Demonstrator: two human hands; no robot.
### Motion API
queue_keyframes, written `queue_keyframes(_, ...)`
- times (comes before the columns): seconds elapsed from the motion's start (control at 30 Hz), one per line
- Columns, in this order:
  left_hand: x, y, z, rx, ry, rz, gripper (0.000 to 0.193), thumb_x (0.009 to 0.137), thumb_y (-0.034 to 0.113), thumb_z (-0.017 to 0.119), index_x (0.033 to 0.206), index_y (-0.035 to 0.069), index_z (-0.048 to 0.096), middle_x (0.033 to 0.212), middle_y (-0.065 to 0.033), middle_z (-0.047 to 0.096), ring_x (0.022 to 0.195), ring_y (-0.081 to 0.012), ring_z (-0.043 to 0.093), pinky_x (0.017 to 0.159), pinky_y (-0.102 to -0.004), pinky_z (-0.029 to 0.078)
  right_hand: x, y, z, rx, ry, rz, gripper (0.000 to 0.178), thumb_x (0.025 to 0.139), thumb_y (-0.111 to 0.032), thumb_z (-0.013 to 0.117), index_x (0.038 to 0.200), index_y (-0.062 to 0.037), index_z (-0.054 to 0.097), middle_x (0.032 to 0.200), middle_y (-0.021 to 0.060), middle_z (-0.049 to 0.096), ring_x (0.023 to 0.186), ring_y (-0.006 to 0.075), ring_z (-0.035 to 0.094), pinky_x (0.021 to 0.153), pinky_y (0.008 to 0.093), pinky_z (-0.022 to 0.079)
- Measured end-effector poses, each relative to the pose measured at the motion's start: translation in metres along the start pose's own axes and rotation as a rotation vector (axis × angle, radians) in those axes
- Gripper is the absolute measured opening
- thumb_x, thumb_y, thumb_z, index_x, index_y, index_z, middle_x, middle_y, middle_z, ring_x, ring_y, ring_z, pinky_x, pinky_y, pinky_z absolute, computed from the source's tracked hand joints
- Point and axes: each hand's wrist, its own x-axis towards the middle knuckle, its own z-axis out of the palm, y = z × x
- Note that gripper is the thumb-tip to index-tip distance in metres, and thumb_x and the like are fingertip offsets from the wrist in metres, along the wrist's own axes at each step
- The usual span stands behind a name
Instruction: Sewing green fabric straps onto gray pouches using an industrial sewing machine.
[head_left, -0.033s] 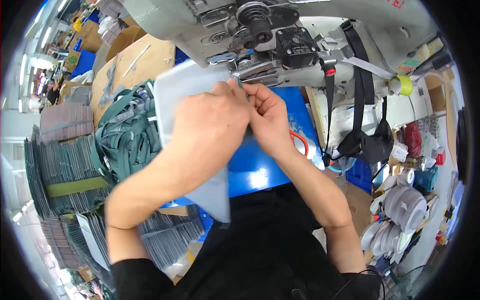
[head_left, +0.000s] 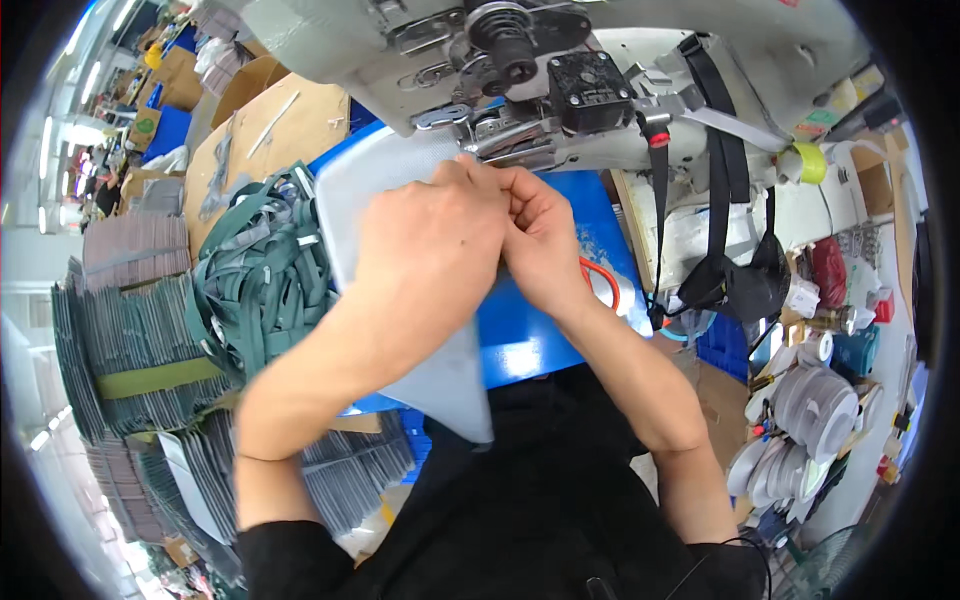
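Workshop interior [head_left: 165,95], crowded along both sides of the frame. A pale sewing machine [head_left: 505,55] spans the top; a blue table [head_left: 525,345] lies below it at centre. Stacks of dark sheets [head_left: 145,335] fill the left side. Over the table, at centre, lies a grey panel [head_left: 350,185], its lower corner reaching past the near edge. Green straps [head_left: 265,265] form a heap at left; white spools [head_left: 825,415] sit at lower right. The left hand [head_left: 440,228] covers part of the panel, and the right hand [head_left: 540,240] adjoins it; fingers of both curl inward, tips partly hidden, so whether either clamps the panel cannot be told. An orange loop [head_left: 612,278] lies just right of the right wrist.
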Motion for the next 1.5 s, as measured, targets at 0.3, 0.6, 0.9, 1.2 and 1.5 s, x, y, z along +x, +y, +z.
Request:
queue_keyframes(0.3,-0.100,0.062,0.082,-0.821,0.467,-0.110,0.112,0.063,0.048,0.094,0.153,0.002,0.046,0.160,-0.0302,0.033,0.144,-0.0503,0.039,0.117,-0.0563,0.035,-0.044,-0.019,-0.017,-0.022,-0.069,0.104,0.038,0.101,-0.002,0.064,0.138,0.0012,0.061,0.080,-0.0081,0.058,0.069,-0.0023,0.050,0.061,0.0165,0.039)
queue_keyframes(0.6,-0.172,0.048,0.040,-0.386,0.254,0.038,0.076,0.064,0.000,0.073,0.137,0.016,0.069,0.085,-0.0066,0.054,0.072,-0.0224,0.059,0.058,-0.0345,0.050,-0.121,-0.042,-0.020,0.038,-0.069,0.220,0.040,0.101,0.000,0.064,0.140,0.0017,0.060,0.080,-0.0074,0.060,0.068,-0.0021,0.051,0.061,0.0177,0.041)
queue_keyframes(0.9,-0.114,-0.011,-0.039,-0.048,-0.034,0.316,0.069,0.081,0.013,0.065,0.149,0.023,0.059,0.082,-0.0038,0.040,0.061,-0.0157,0.052,0.050,-0.0303,0.051,-0.114,-0.047,-0.019,0.093,-0.085,0.176,0.044,0.102,-0.006,0.066,0.143,0.0041,0.057,0.102,0.0002,0.071,0.087,0.0030,0.061,0.078,0.0207,0.048)
queue_keyframes(1.2,-0.071,-0.054,-0.047,0.058,-0.109,0.354,0.062,0.083,0.017,0.064,0.145,0.021,0.062,0.090,-0.0067,0.049,0.065,-0.0175,0.062,0.052,-0.0319,0.054,-0.063,-0.039,-0.013,0.069,-0.101,0.166,0.040,0.101,-0.001,0.062,0.140,0.0038,0.058,0.102,0.0027,0.072,0.090,0.0037,0.064,0.081,0.0215,0.050)
queue_keyframes(1.5,-0.026,-0.089,-0.047,0.140,-0.117,0.363,0.045,0.088,0.018,0.063,0.132,0.017,0.071,0.092,-0.0084,0.059,0.060,-0.0224,0.068,0.053,-0.0357,0.054,-0.014,-0.020,-0.009,0.083,-0.093,0.142,0.032,0.101,-0.004,0.066,0.132,0.0039,0.062,0.089,-0.0019,0.069,0.080,0.0022,0.061,0.073,0.0205,0.049)
